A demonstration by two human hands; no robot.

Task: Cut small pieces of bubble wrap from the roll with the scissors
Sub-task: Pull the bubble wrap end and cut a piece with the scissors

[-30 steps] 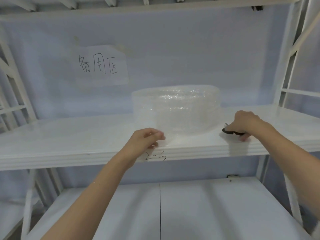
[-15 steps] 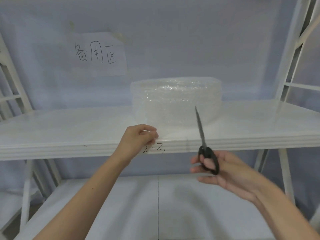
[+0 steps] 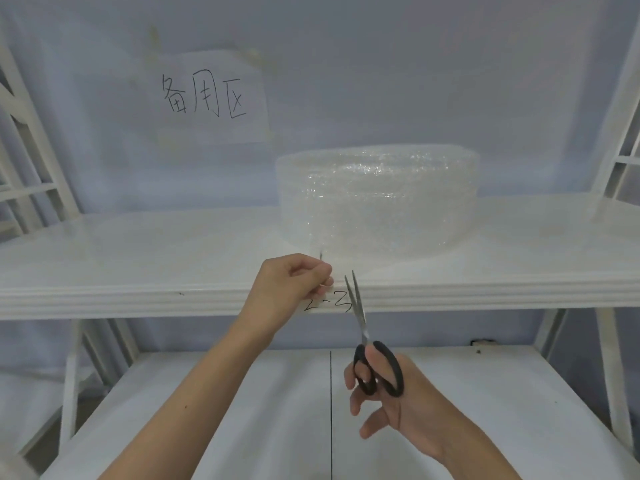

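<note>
A: Your left hand (image 3: 291, 289) is curled nearly into a fist at the front edge of the white upper shelf (image 3: 138, 265), fingertips (image 3: 323, 281) pinched together. You seem to be pinching the loose clear end of the wrap, though the film is too faint there to be sure.

B: And your right hand (image 3: 391, 403)?

A: It grips the black-handled steel scissors (image 3: 367, 344), thumb and fingers through the loops. The blades point up, parted slightly, their tips just right of your left fingertips and in front of the handwritten "2-3" label (image 3: 329, 303) on the shelf lip.

B: Where is the roll?

A: The squat, wide roll of transparent bubble wrap (image 3: 377, 202) stands on end on the upper shelf, just behind your left hand. A white paper sign with black handwriting (image 3: 204, 98) is stuck to the pale wall (image 3: 415, 81) behind it. Your forearms cross over the white lower shelf (image 3: 242, 410).
</note>
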